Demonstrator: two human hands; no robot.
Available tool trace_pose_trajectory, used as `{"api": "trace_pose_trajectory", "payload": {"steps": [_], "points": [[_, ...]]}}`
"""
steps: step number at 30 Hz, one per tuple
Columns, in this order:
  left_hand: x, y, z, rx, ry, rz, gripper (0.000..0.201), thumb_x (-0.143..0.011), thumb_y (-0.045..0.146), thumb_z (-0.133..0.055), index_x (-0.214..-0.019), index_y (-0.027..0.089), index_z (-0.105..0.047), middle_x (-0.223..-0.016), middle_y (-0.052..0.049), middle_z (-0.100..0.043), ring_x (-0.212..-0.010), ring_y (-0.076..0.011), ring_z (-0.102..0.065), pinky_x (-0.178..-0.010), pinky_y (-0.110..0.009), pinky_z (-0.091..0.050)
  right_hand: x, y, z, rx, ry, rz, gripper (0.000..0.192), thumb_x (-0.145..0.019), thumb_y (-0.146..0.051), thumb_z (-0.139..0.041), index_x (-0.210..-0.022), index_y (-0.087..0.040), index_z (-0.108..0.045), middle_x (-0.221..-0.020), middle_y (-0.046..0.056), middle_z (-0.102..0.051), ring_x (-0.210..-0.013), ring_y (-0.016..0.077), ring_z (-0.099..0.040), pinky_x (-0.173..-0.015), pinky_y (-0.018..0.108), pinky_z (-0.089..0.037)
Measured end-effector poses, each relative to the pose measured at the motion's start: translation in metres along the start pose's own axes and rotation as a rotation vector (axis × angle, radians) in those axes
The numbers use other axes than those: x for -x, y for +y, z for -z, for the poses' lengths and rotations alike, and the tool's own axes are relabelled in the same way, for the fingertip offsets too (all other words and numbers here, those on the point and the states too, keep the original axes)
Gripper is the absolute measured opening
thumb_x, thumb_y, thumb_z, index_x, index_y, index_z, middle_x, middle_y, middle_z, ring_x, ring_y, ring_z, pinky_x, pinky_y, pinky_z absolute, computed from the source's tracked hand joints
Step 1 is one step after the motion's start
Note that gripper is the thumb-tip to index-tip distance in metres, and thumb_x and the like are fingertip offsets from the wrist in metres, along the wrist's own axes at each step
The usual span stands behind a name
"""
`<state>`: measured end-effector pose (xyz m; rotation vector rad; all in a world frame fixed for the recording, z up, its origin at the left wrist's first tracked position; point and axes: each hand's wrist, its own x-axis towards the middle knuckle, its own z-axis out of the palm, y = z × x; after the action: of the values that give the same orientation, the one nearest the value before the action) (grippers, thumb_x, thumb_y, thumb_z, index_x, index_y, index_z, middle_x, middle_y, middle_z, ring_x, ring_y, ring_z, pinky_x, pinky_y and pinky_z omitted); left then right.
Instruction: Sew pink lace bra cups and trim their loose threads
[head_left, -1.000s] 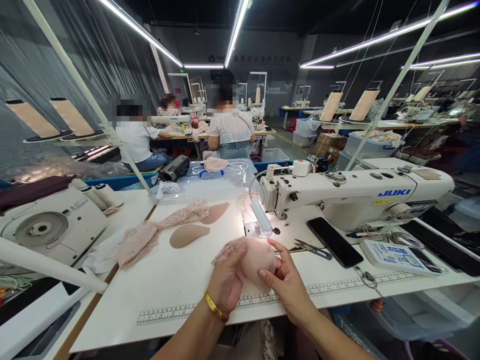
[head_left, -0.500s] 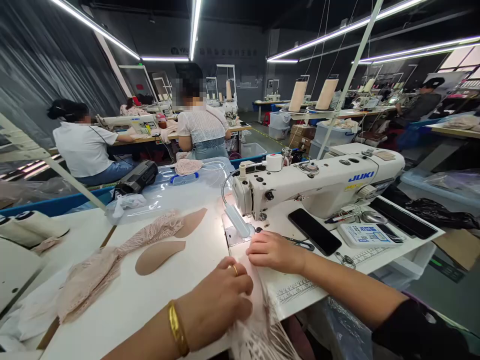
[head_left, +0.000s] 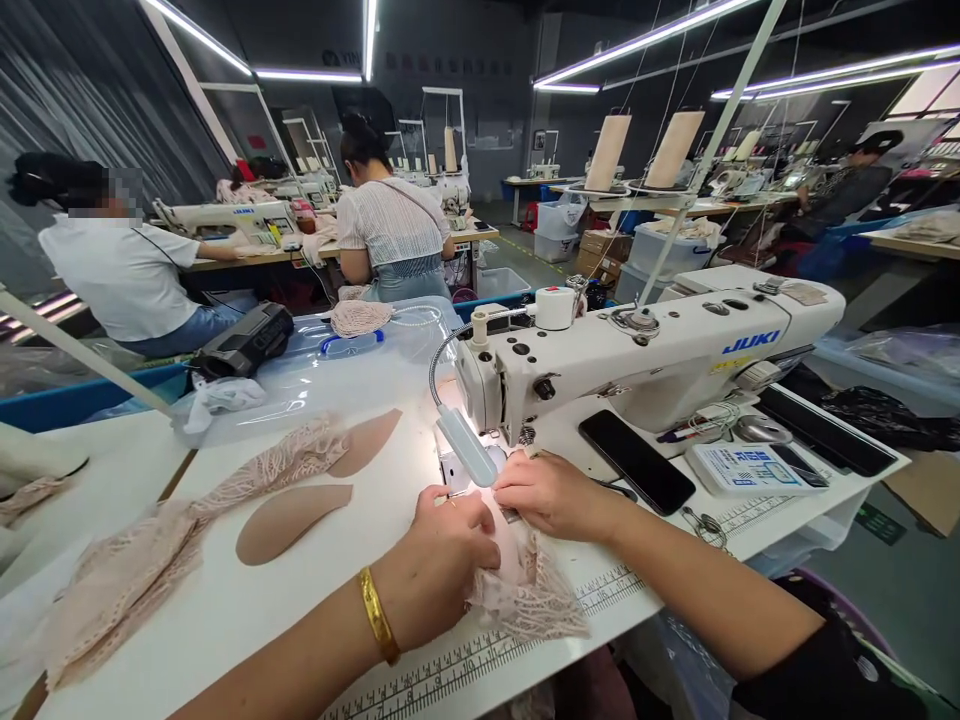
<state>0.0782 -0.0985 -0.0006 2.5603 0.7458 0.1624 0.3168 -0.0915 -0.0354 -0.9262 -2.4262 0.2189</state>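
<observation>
Pale pink lace fabric [head_left: 532,590] lies under both hands at the front of a white sewing machine [head_left: 637,340]. My left hand [head_left: 450,560], with a gold bangle at the wrist, pinches the fabric's left side just before the needle area. Close beside the machine head, my right hand [head_left: 555,495] has its fingers closed on the fabric's upper right. A clip-on lamp [head_left: 466,445] lights this spot and hides the needle. On the table to the left are a beige foam cup piece [head_left: 292,522] and a long strip of pink lace [head_left: 187,530].
A black phone [head_left: 636,460] and a white box [head_left: 750,468] lie right of my right hand. Printed rulers [head_left: 442,680] run along the table's front edge. Behind the table stands a clear plastic bin lid [head_left: 360,375]. Co-workers sit at other machines, one in a white shirt [head_left: 394,225].
Both hands have moved up slightly toward the needle area. The lace that hung over the front edge now lies bunched on the tabletop. The view has shifted a little.
</observation>
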Motion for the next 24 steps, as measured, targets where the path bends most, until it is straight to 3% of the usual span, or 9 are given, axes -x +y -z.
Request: {"api": "trace_pose_trajectory", "payload": {"steps": [3, 11, 16, 24], "points": [[-0.004, 0.007, -0.007, -0.022, 0.033, 0.072, 0.033, -0.056, -0.004, -0.064, -0.074, 0.022, -0.072, -0.107, -0.005, -0.062, -0.088, -0.022, -0.059, -0.102, -0.062, -0.021, -0.001, 0.006, -0.002, 0.069, -0.047, 0.017, 0.026, -0.094, -0.007, -0.047, -0.094, -0.022, -0.068, -0.094, 0.004, -0.074, -0.087, 0.0215, -0.058, -0.072, 0.033, -0.039], [-0.014, 0.017, -0.008, -0.061, 0.052, 0.143, 0.024, -0.06, -0.002, -0.064, -0.072, 0.018, -0.07, -0.109, -0.008, -0.063, -0.084, -0.0198, -0.058, -0.104, -0.064, -0.021, -0.002, 0.012, -0.008, 0.074, -0.013, -0.103, 0.037, -0.093, -0.004, -0.047, -0.105, -0.027, -0.073, -0.095, 0.003, -0.074, -0.092, 0.0231, -0.057, -0.082, 0.035, -0.04], [-0.017, 0.016, -0.008, -0.082, 0.062, 0.171, 0.022, -0.063, 0.0, -0.064, -0.073, 0.019, -0.07, -0.112, -0.008, -0.063, -0.082, -0.0188, -0.058, -0.104, -0.064, -0.024, -0.003, 0.014, -0.01, 0.129, -0.012, -0.182, 0.042, -0.089, -0.002, -0.049, -0.11, -0.029, -0.073, -0.104, 0.001, -0.074, -0.082, 0.0206, -0.057, -0.084, 0.035, -0.04], [-0.014, 0.019, -0.009, -0.065, 0.067, 0.158, 0.019, -0.065, 0.003, -0.066, -0.074, 0.019, -0.068, -0.109, -0.008, -0.064, -0.099, -0.0238, -0.062, -0.104, -0.059, -0.027, -0.004, 0.013, -0.008, 0.171, -0.074, -0.219, 0.044, -0.089, 0.0, -0.047, -0.11, -0.029, -0.073, -0.103, 0.001, -0.074, -0.081, 0.0205, -0.054, -0.079, 0.033, -0.037]]}}
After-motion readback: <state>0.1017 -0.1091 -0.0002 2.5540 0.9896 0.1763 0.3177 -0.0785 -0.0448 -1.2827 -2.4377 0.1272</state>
